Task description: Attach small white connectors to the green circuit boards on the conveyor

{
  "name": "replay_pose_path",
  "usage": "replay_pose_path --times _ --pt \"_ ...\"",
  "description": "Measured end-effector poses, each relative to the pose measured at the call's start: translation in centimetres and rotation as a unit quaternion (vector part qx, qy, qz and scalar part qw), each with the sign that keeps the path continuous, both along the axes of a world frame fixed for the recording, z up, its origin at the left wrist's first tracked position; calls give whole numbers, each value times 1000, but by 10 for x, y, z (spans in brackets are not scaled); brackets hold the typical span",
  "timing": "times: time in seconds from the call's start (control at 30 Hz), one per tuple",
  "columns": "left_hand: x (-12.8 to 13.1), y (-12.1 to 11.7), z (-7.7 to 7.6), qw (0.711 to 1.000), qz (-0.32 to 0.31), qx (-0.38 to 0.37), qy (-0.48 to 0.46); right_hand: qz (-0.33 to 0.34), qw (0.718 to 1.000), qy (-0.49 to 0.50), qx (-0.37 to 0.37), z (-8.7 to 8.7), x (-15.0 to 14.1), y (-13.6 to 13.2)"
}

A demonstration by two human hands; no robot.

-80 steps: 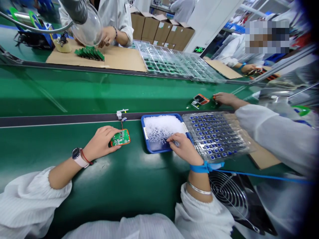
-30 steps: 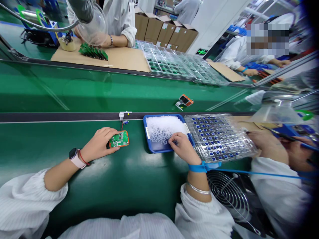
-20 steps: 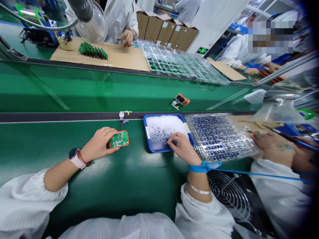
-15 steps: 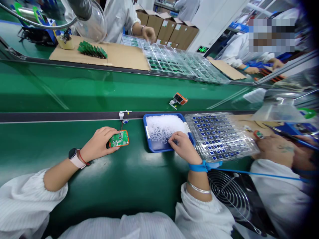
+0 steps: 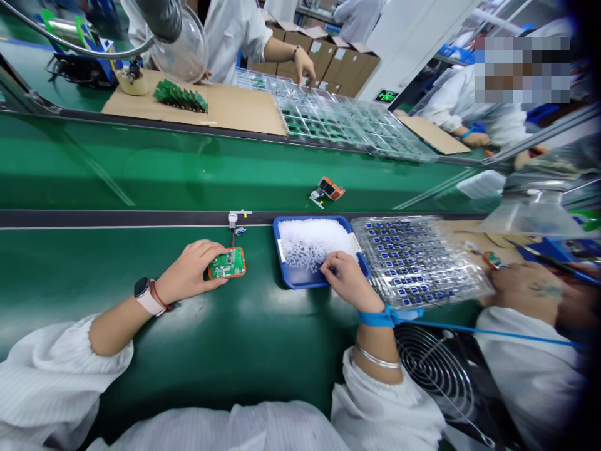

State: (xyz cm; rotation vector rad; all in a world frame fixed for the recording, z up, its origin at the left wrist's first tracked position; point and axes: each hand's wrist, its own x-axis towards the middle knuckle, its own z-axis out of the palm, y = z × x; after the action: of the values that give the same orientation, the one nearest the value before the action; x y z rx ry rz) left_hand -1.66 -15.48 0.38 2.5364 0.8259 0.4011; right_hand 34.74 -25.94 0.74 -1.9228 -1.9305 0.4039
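The left hand (image 5: 190, 268) has its fingers (image 5: 209, 254) clamped on an orange-framed circuit board (image 5: 227, 263), at nine o'clock from a blue tray (image 5: 280, 254). There the right hand (image 5: 350, 282) bunches its fingers among white pellets (image 5: 305, 241), any catch hidden. A clear tray of blue parts (image 5: 417, 263) looks full; no writing is legible.

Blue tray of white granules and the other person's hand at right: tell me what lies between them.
In the head view, a clear plastic tray of small blue parts lies between the blue tray and the other person's hand.
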Motion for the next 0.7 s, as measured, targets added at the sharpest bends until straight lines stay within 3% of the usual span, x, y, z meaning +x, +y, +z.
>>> replay_pose_path --times 0.13,0.23,0.3,0.4,0.47,0.57,0.7 --pt "-4 -7 3 999 -22 -23 -2 14 999 31 39 20 -19 3" --pt "-2 -13 6 999 -11 -44 -30 63 986 133 79 36 -66 12" --pt "4 -15 8 994 16 -64 -85 116 973 183 79 38 -105 20" --pt "15 -14 11 981 42 -96 -166 139 959 236 73 24 -152 34" --pt "19 -12 11 975 48 -113 -184 131 954 261 74 9 -169 43" --pt "20 -8 8 972 66 -132 -182 125 949 280 68 -7 -174 49" --pt "17 -7 3 975 66 -135 -166 122 951 278 56 -13 -171 48"
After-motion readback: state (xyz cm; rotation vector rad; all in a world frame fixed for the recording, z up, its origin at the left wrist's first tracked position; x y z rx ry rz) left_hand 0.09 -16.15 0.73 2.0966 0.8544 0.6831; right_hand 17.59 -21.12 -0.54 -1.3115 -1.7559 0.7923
